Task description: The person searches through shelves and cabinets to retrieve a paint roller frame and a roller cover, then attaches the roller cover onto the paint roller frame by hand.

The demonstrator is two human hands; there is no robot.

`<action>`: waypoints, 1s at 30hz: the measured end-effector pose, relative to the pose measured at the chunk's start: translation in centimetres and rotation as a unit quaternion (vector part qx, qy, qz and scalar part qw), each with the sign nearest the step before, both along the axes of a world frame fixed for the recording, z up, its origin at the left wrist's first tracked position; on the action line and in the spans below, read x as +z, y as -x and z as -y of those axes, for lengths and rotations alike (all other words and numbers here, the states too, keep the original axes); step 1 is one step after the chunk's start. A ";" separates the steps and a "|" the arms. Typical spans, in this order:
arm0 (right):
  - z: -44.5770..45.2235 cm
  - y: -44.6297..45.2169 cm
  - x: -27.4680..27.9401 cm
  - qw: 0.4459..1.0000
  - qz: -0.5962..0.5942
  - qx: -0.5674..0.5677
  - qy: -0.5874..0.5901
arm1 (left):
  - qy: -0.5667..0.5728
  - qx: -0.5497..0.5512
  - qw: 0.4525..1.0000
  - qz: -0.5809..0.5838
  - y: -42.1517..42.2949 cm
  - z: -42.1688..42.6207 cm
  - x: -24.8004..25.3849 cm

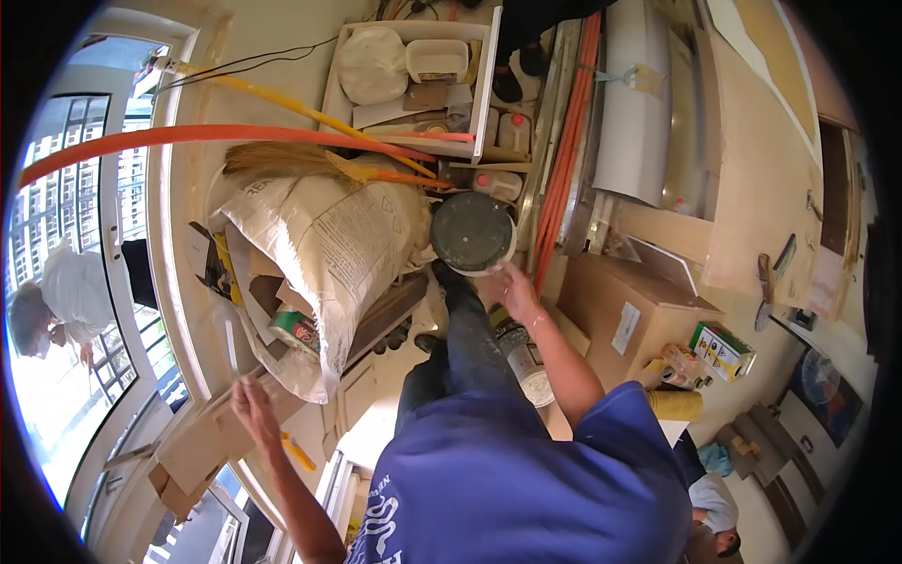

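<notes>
Fingers closed, my left hand (252, 406) grips the lower end of a thin pale strip (233, 350) that points upward, left of the large white sack (319, 249). My right hand (515, 289) is near the lower right rim of a round bucket with a dark lid (473, 232). Its fingers are bent and partly blurred; whether they touch the rim or hold something cannot be made out. Below that hand stands a second, whitish bucket (528, 367), partly hidden by my right forearm.
An orange-red pole (235, 134) crosses above the sack. Orange tubes (567, 141) lie beside a large pale roll (631, 103). A cardboard box (615, 315) stands at the right. One person is outside the glass door at left, another at lower right; dark-clothed legs show at top.
</notes>
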State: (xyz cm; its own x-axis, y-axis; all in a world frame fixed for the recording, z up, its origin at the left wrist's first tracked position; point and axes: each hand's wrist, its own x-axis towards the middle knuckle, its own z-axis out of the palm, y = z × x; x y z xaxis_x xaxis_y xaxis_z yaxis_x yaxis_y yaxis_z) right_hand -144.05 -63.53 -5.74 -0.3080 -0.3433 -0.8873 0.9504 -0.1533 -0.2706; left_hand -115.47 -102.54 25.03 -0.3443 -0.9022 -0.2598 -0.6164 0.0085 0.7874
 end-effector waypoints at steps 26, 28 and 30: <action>3.7 2.7 -10.0 0.733 -0.310 0.542 -0.270 | 0.425 -0.367 0.805 0.191 12.5 24.0 -1.7; 4.2 3.3 -10.1 0.748 -0.312 0.520 -0.269 | 0.440 -0.392 0.791 0.164 13.3 24.2 -2.1; 5.6 4.9 -9.6 0.704 -0.370 0.540 -0.273 | 0.439 -0.371 0.801 0.168 13.3 24.5 -3.0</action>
State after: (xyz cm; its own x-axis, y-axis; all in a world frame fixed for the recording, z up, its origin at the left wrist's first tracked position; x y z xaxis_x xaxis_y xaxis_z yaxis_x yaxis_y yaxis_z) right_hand -149.00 -69.10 -15.30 -0.5768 -0.4020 -0.7111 -0.0011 0.8709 -0.4915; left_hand -128.82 -127.01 22.04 -0.9141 -0.3675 0.1717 -0.3612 0.9300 0.0674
